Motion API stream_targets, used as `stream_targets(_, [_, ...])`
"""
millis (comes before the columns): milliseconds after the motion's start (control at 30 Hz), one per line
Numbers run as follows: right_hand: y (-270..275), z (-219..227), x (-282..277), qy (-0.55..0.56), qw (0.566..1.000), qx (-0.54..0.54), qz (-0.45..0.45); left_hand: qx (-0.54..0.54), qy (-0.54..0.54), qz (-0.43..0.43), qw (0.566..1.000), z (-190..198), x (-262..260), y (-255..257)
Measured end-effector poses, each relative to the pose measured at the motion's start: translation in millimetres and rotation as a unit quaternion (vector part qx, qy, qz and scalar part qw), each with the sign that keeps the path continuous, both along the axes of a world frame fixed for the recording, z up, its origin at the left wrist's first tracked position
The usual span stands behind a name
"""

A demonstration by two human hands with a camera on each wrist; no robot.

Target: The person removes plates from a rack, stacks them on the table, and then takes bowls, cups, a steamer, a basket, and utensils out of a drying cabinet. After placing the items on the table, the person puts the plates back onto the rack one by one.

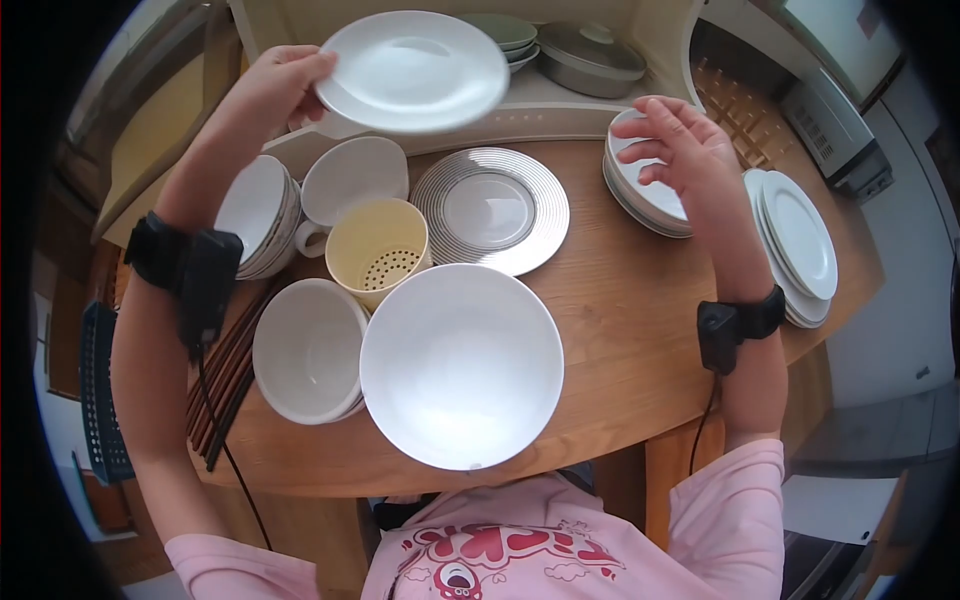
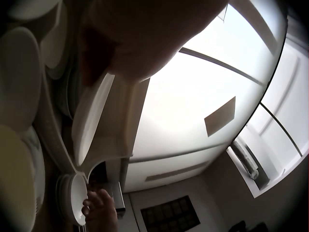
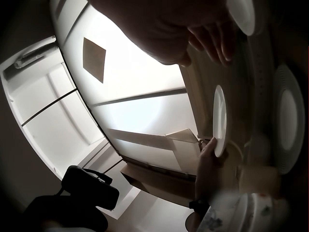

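My left hand (image 1: 285, 85) pinches the left edge of a white plate (image 1: 415, 70), with the thumb on top of its rim. The plate is raised above the table at the front of a cream shelf, and the left wrist view shows this plate (image 2: 91, 121) edge-on. On the other side, my right hand (image 1: 685, 150) holds nothing, its fingers loosely bent above a stack of white dishes (image 1: 650, 195). Below the raised plate lies a silver-ringed plate (image 1: 490, 210) on the table.
A large white bowl (image 1: 460, 365) stands at the front, beside stacked bowls (image 1: 305, 350), a yellow perforated holder (image 1: 375, 245), a white mug (image 1: 355, 180) and chopsticks (image 1: 225, 380). More bowls (image 1: 255, 215) sit left, plates (image 1: 800, 235) right. The shelf holds green dishes (image 1: 500, 30) and a lidded pan (image 1: 590, 60).
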State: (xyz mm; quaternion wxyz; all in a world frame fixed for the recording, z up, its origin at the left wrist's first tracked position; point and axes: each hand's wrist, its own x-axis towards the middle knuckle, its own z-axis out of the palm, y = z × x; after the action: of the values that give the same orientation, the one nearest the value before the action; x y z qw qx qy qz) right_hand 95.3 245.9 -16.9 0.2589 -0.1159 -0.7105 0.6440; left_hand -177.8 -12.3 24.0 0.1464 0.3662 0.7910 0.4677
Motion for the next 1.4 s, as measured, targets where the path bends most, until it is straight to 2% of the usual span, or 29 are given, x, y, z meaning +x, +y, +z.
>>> stream_targets(67, [7.3,3.6,4.2,0.014,0.999,0.028,-0.040,-0.016,0.011,0.111,0.994,0.9,-18.7,-5.8])
stream_targets(100, [12.8,3.8,5.9,0.014,0.999,0.028,-0.040,-0.016,0.011,0.111,0.994,-1.4,-28.6,-7.5])
stream_targets(167, [25.2,4.3,7.9,0.021,0.990,0.107,-0.095,-0.049,0.012,0.179,0.983,-9.9,-46.7,-9.8])
stream_targets(233, [36.9,5.6,9.7,0.009,0.984,0.128,-0.127,-0.070,0.017,0.183,0.980,-14.5,-59.4,-11.0])
stream_targets(300, [52.2,2.6,12.4,0.002,0.963,0.186,-0.197,-0.092,0.020,0.184,0.978,-22.3,-68.3,-9.9])
stream_targets(400, [72.2,-2.5,16.2,-0.026,0.949,0.207,-0.237,-0.084,-0.024,0.199,0.976,-36.4,-84.5,-8.2])
stream_targets(533, [92.8,-8.9,20.1,-0.072,0.940,0.220,-0.251,-0.056,-0.086,0.194,0.976,-51.4,-106.8,-4.8])
stream_targets(600, [103.4,-14.3,22.1,-0.115,0.911,0.293,-0.266,-0.053,-0.096,0.196,0.974,-54.3,-107.2,-3.0])
stream_targets(800, [107.1,-17.8,27.5,-0.175,0.866,0.365,-0.292,-0.060,-0.124,0.215,0.967,-60.9,-122.0,1.1])
stream_targets(867, [109.7,-19.5,29.4,-0.201,0.859,0.377,-0.282,-0.078,-0.127,0.255,0.955,-59.1,-119.6,3.9])
stream_targets(900, [110.7,-20.0,30.1,-0.226,0.850,0.389,-0.273,-0.077,-0.127,0.255,0.955,-60.6,-127.6,2.7])
stream_targets(967, [108.8,-20.3,30.2,-0.236,0.846,0.394,-0.271,-0.267,0.021,0.161,0.950,-66.6,-149.9,-0.3])
stream_targets(1000, [108.7,-20.1,30.8,-0.244,0.842,0.397,-0.271,-0.266,0.021,0.160,0.950,-67.4,-149.5,0.7])
stream_targets(1067, [112.3,-22.0,31.8,-0.246,0.839,0.400,-0.274,-0.367,0.161,0.092,0.912,-68.9,-149.1,2.9])
stream_targets(1100, [113.1,-22.4,32.3,-0.248,0.837,0.402,-0.276,-0.366,0.161,0.091,0.912,-70.4,-149.1,2.5])
stream_targets(1167, [114.9,-23.1,32.8,-0.250,0.839,0.398,-0.274,-0.331,0.108,0.169,0.922,-72.6,-149.1,-1.1])
stream_targets(1200, [115.1,-23.4,32.5,-0.250,0.842,0.394,-0.271,-0.331,0.109,0.169,0.922,-69.0,-142.9,1.4])
stream_targets(1267, [115.2,-24.4,32.1,-0.246,0.839,0.401,-0.274,-0.440,0.219,0.054,0.869,-60.5,-131.3,9.1])
stream_targets(1400, [115.0,-24.8,31.8,-0.239,0.834,0.412,-0.277,-0.425,0.269,0.028,0.864,-78.9,-156.9,2.7])
